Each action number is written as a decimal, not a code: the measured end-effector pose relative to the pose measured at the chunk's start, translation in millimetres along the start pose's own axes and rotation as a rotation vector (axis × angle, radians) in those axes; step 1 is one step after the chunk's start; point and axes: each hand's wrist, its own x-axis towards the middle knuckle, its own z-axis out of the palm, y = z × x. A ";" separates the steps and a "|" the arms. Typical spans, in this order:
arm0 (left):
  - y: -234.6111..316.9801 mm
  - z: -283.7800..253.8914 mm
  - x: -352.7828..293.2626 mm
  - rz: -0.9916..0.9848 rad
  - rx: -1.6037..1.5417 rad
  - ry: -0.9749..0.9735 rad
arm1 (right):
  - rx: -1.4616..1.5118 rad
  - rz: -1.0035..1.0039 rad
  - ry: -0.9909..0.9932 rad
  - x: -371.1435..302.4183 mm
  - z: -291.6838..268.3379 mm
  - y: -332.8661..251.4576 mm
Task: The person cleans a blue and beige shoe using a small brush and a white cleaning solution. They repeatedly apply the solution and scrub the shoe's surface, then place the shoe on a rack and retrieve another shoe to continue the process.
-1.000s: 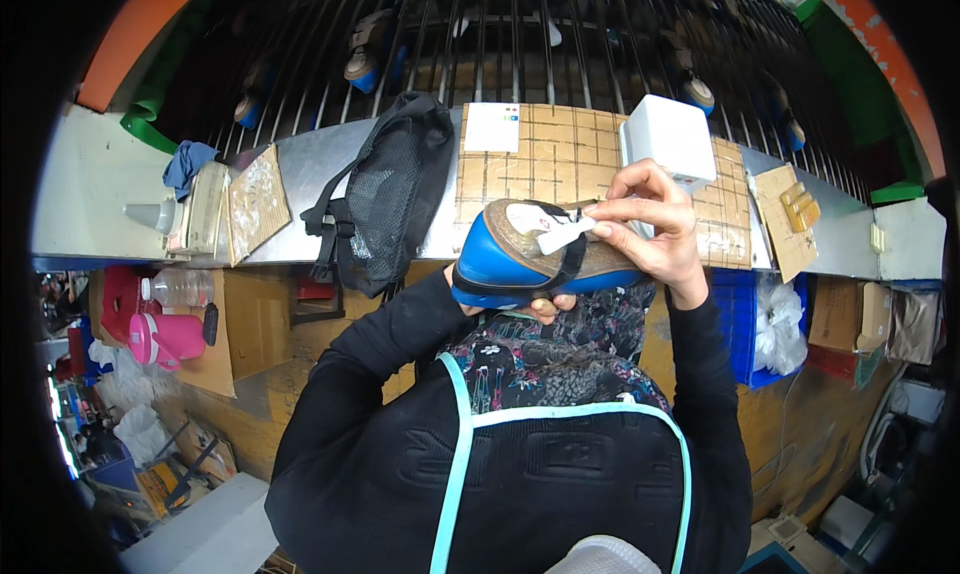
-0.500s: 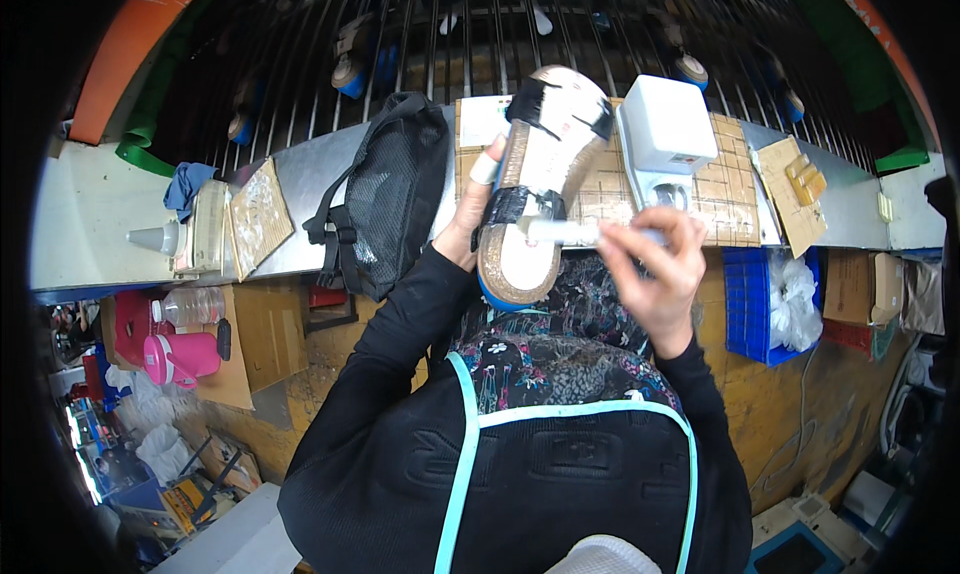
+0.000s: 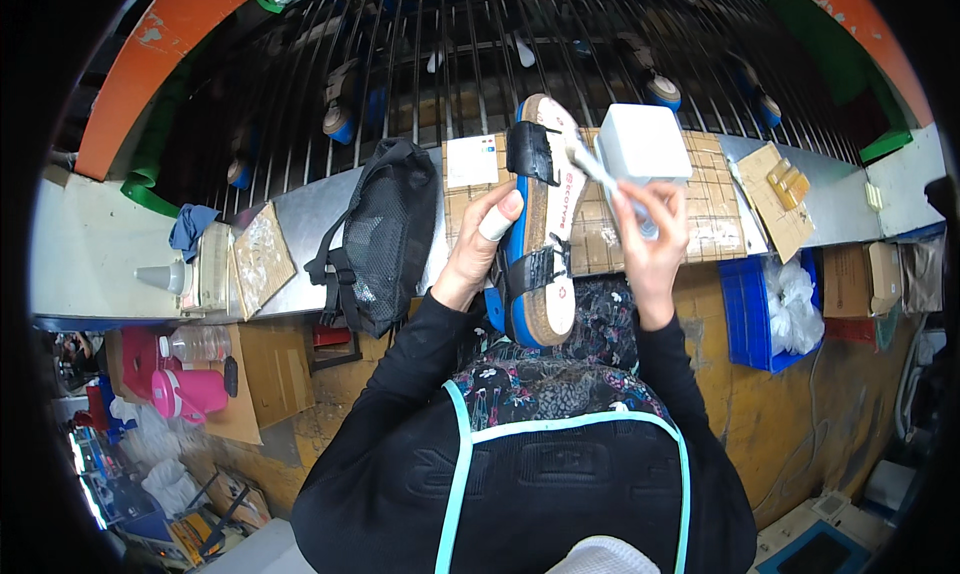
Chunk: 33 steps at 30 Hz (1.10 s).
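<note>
Gripping a sandal with a tan cork-look footbed, a white insole with red print, black straps and a blue base (image 3: 550, 214), the left hand (image 3: 478, 246) is closed on its left edge, thumb up front with a white wrap (image 3: 493, 224) around it. The rest of those fingers are mostly behind the sandal, so can't tell much there. Sandal's around mid-frame, toe up, heel down, tilted a bit.

Right hand (image 3: 652, 239) is pinched around a slim white brush-like tool (image 3: 600, 174), kinda blurry, with the tip right at the sandal's upper right edge. Honestly can't tell if it's touching.

Just past that, right of centre, there's a white boxy container (image 3: 645, 142) on a brown cardboard mat with a grid of lines (image 3: 715, 199). The mat lies on a silvery metal worktop (image 3: 322, 192). Left of the sandal, a black mesh bag with straps (image 3: 385, 239) is on there too, hanging over the front edge.

Further out, a rack of dark metal bars (image 3: 450, 84) fills the top of the frame. Lower left there's a pink plastic jug (image 3: 198, 392), and over at right a blue plastic bin (image 3: 745, 324) holding clear plastic bags (image 3: 795, 299).
</note>
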 end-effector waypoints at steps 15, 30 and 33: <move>-1.1 -1.9 2.4 0.049 0.527 0.348 | 0.128 0.116 -0.356 0.6 24.7 -29.0; -41.4 -28.4 32.5 -0.228 -0.084 0.418 | 0.346 0.144 -0.005 36.1 -9.7 19.2; -45.8 -28.2 69.8 -0.066 -0.526 0.400 | 0.451 0.294 0.157 34.7 -47.3 37.4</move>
